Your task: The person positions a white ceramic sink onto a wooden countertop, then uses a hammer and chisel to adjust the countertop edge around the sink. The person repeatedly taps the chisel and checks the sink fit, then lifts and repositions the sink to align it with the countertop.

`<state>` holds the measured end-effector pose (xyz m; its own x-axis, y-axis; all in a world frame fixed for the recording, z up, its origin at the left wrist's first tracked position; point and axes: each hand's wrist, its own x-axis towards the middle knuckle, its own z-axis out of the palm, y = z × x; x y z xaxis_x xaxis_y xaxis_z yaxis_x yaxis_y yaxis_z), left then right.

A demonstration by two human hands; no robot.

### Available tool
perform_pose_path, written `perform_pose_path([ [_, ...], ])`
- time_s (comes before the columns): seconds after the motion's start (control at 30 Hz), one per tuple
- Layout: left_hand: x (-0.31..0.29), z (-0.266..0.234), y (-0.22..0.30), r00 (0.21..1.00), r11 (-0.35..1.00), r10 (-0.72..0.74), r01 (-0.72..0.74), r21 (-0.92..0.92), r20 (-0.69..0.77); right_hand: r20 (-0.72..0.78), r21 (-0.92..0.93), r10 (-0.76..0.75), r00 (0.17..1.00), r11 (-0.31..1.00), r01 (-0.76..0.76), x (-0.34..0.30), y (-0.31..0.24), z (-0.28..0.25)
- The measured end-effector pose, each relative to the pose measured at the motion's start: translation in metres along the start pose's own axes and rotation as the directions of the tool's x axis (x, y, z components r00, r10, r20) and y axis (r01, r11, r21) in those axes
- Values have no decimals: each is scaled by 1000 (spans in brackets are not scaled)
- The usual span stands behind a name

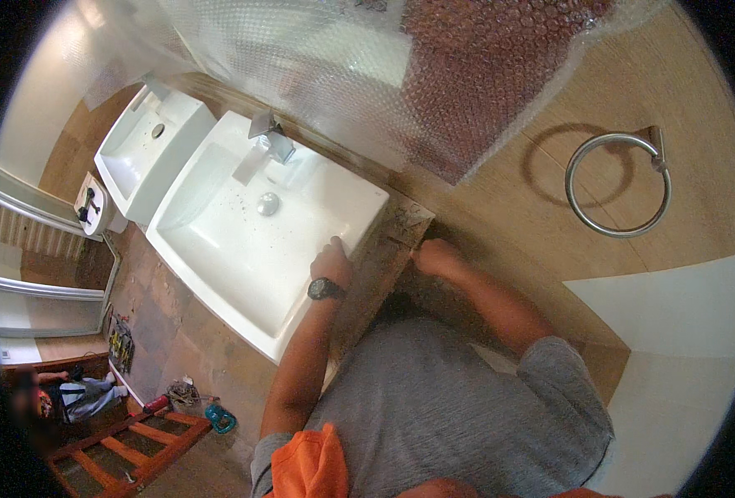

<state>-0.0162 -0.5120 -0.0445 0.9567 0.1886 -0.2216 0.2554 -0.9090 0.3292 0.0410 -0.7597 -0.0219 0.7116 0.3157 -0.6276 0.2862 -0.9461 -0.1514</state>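
Observation:
My left hand (332,264), with a dark watch on the wrist, rests on the right rim of a white rectangular washbasin (218,224), its fingers bent against the edge. The basin has a square chrome tap (263,149) and a round drain plug (268,204), with dark specks scattered in its bowl. My right hand (438,257) is closed like a fist at the corner of the dusty countertop (376,257), beside the tiled wall. Whatever its fingers hold is too small or hidden to make out. A narrow strip of countertop separates the two hands.
Bubble wrap (483,75) hangs over the wall behind the basin. A metal towel ring (619,184) sticks out at right. Farther left stands a second washbasin (151,149). Tools (121,342), an orange-brown wooden ladder-like frame (135,448) and a seated person (93,394) are at lower left.

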Motion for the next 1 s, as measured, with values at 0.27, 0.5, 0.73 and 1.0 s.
perform_pose_path([
  [0.27, -8, -18, 12, 999, 999, 13, -12, -38, 39, -170, 403, 199, 965, 908, -116, 3, 39, 57],
  [0.5, -3, -2, 2, 1000, 1000, 13, -13, 8, -3, -225, 512, 194, 955, 857, -54, 5, 41, 89],
  [0.73, -8, -14, 17, 1000, 999, -31, 30, 37, 4, -237, 583, 185, 954, 812, -13, 9, 39, 63],
  [1.0, -7, -15, 26, 996, 997, -73, 72, 3, 43, -116, 437, -175, 978, 875, 208, 3, 52, 84],
])
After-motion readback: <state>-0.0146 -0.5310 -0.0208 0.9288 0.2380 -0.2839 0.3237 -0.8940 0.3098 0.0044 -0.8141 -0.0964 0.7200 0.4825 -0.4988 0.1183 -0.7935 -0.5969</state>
